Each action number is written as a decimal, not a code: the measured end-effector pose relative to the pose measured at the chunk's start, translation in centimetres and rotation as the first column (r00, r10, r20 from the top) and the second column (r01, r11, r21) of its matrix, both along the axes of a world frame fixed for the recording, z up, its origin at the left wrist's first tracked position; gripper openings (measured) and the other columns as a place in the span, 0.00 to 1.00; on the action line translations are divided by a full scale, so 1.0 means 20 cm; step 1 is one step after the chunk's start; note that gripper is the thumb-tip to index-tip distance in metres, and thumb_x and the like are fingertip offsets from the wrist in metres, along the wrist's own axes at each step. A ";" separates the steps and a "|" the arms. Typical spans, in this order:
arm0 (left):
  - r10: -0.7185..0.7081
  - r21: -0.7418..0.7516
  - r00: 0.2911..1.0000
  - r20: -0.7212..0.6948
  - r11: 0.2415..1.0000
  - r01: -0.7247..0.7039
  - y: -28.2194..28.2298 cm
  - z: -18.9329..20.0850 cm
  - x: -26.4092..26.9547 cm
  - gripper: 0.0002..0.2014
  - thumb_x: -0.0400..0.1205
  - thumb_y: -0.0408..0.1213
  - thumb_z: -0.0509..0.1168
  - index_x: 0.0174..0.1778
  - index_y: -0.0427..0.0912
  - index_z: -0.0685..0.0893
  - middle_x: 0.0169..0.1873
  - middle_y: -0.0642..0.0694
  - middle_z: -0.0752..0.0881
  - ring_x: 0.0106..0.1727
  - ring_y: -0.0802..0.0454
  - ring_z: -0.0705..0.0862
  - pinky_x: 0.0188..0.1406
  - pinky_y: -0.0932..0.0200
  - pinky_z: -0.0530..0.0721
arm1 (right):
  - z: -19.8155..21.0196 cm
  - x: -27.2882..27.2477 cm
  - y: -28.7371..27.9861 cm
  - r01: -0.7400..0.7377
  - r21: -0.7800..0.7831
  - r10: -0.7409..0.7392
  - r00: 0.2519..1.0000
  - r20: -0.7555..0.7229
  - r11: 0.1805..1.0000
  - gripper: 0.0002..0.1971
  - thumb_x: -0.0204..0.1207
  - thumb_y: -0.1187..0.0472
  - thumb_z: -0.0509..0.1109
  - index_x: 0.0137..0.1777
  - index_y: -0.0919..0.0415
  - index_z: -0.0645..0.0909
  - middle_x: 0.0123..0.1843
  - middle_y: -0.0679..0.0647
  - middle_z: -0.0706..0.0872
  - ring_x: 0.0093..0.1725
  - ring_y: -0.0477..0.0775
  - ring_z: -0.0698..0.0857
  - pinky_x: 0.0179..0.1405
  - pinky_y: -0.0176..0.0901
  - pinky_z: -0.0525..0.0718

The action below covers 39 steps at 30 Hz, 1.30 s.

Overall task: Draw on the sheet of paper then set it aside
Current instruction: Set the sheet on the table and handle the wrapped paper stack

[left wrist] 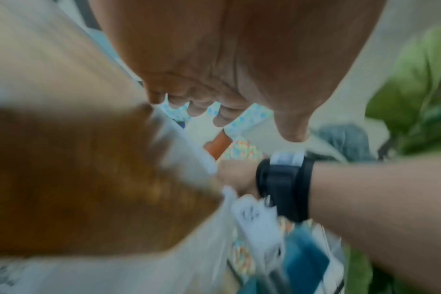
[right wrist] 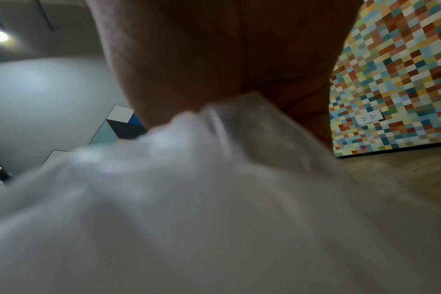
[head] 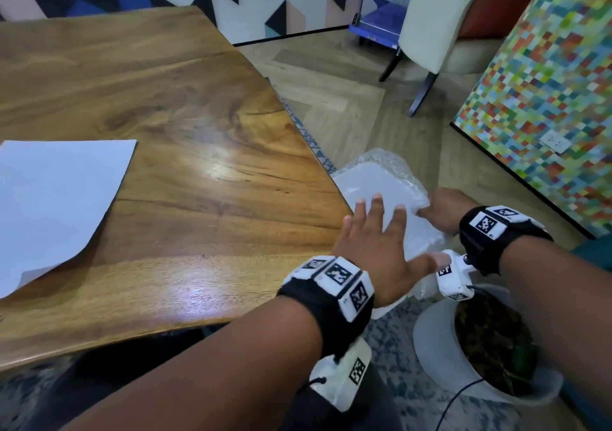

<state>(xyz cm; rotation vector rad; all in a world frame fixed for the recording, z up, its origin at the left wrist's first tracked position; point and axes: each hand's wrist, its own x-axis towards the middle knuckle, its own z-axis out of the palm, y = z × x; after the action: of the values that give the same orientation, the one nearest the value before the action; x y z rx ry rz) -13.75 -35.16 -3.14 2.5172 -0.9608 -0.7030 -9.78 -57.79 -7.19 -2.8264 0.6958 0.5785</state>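
Sheet of paper cut by left edge. Right hand fingers hidden behind plastic-wrapped pack. Left wrist view motion-blurred; table smeared. Pack contents unclear.

I see a black band with white square-pattern tags on my left wrist, another band on my right, bare arms, and a thin black cable at the lower right.
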 end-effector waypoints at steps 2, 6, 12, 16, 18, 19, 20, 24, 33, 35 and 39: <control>0.117 -0.020 0.993 -0.001 0.993 -0.117 0.11 0.08 0.07 0.48 0.81 0.75 0.50 0.91 0.51 0.44 0.90 0.42 0.37 0.89 0.39 0.36 0.88 0.35 0.44 | 0.00 0.00 0.00 -0.006 -0.010 0.006 1.000 -0.001 1.000 0.19 0.83 0.46 0.65 0.48 0.65 0.81 0.49 0.62 0.84 0.47 0.62 0.82 0.46 0.45 0.78; 0.322 0.196 0.921 0.218 0.910 -0.365 0.46 0.15 0.39 0.49 0.80 0.74 0.56 0.90 0.50 0.50 0.90 0.39 0.44 0.89 0.35 0.47 0.84 0.28 0.57 | 0.01 -0.01 0.02 -0.003 -0.031 0.003 1.000 0.003 1.000 0.21 0.84 0.47 0.64 0.33 0.58 0.70 0.42 0.59 0.78 0.44 0.61 0.79 0.43 0.45 0.75; 0.421 0.372 0.865 0.275 0.782 -0.499 0.71 0.05 0.56 0.51 0.78 0.78 0.51 0.89 0.46 0.52 0.89 0.34 0.48 0.88 0.28 0.49 0.81 0.23 0.57 | 0.00 0.00 0.02 -0.005 -0.029 0.004 1.000 -0.015 1.000 0.21 0.84 0.46 0.63 0.35 0.59 0.71 0.41 0.57 0.77 0.44 0.60 0.79 0.42 0.44 0.74; 0.396 0.294 0.901 0.176 0.852 -0.432 0.38 0.01 0.45 0.54 0.77 0.79 0.50 0.91 0.45 0.45 0.89 0.34 0.38 0.87 0.25 0.38 0.83 0.24 0.45 | 0.01 0.01 0.01 0.016 -0.029 -0.017 1.000 -0.020 0.999 0.21 0.84 0.46 0.64 0.33 0.58 0.69 0.34 0.53 0.75 0.42 0.60 0.80 0.41 0.45 0.74; 0.303 0.292 0.949 0.086 0.903 -0.315 0.18 0.01 0.37 0.56 0.76 0.80 0.49 0.91 0.45 0.41 0.87 0.34 0.32 0.85 0.25 0.31 0.81 0.22 0.37 | 0.02 0.01 0.00 0.020 -0.033 -0.021 1.000 -0.023 0.999 0.20 0.84 0.45 0.64 0.37 0.60 0.73 0.38 0.55 0.78 0.44 0.60 0.80 0.42 0.45 0.75; 0.234 0.285 0.971 0.049 0.929 -0.238 0.10 0.01 0.33 0.56 0.76 0.81 0.48 0.91 0.45 0.42 0.87 0.34 0.31 0.85 0.26 0.29 0.81 0.22 0.35 | 0.03 0.02 0.00 0.016 -0.039 -0.017 1.000 -0.024 0.999 0.19 0.83 0.45 0.64 0.41 0.61 0.75 0.42 0.57 0.80 0.46 0.61 0.81 0.43 0.45 0.76; 0.156 0.264 0.987 0.022 0.952 -0.156 0.05 0.03 0.30 0.55 0.77 0.80 0.48 0.91 0.46 0.44 0.87 0.34 0.32 0.86 0.27 0.29 0.82 0.24 0.35 | 0.03 0.02 -0.01 0.014 -0.043 -0.015 1.000 -0.023 0.999 0.18 0.83 0.45 0.64 0.44 0.62 0.76 0.45 0.58 0.81 0.47 0.61 0.81 0.44 0.45 0.77; 0.024 -0.004 0.988 -0.152 1.000 -0.025 0.09 0.11 0.28 0.48 0.81 0.73 0.57 0.91 0.53 0.48 0.90 0.43 0.39 0.90 0.42 0.38 0.88 0.39 0.44 | 0.04 0.03 -0.01 0.008 -0.059 -0.009 1.000 -0.023 0.998 0.16 0.83 0.47 0.65 0.47 0.62 0.77 0.46 0.59 0.81 0.46 0.61 0.81 0.44 0.46 0.78; 0.394 0.274 0.887 0.241 0.849 -0.451 0.44 -0.02 0.63 0.52 0.77 0.75 0.59 0.90 0.46 0.53 0.89 0.35 0.45 0.88 0.27 0.45 0.84 0.26 0.53 | -0.03 0.04 0.02 0.021 0.004 -0.021 1.000 -0.023 1.000 0.17 0.83 0.48 0.65 0.44 0.62 0.78 0.44 0.58 0.81 0.45 0.60 0.81 0.43 0.44 0.77; 0.419 0.286 0.882 0.218 0.836 -0.468 0.35 -0.04 0.65 0.57 0.75 0.78 0.58 0.91 0.46 0.46 0.89 0.35 0.39 0.87 0.23 0.39 0.84 0.24 0.48 | -0.04 0.03 0.02 0.031 0.018 -0.031 0.999 -0.020 0.999 0.18 0.83 0.48 0.65 0.36 0.60 0.74 0.40 0.56 0.80 0.44 0.60 0.82 0.43 0.44 0.77; 0.165 0.368 0.979 0.123 0.908 -0.199 0.10 0.03 0.59 0.57 0.72 0.83 0.51 0.91 0.52 0.46 0.89 0.37 0.35 0.86 0.22 0.36 0.82 0.22 0.47 | -0.04 0.03 0.02 0.033 0.014 -0.033 0.999 -0.010 0.999 0.19 0.82 0.48 0.66 0.35 0.60 0.75 0.38 0.57 0.82 0.43 0.60 0.83 0.42 0.46 0.79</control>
<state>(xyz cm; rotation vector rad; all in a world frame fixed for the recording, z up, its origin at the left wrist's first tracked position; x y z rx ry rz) -1.92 -33.15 -2.52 2.9505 -0.6509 -0.7855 -9.18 -57.47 -8.08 -2.7951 0.7351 0.5899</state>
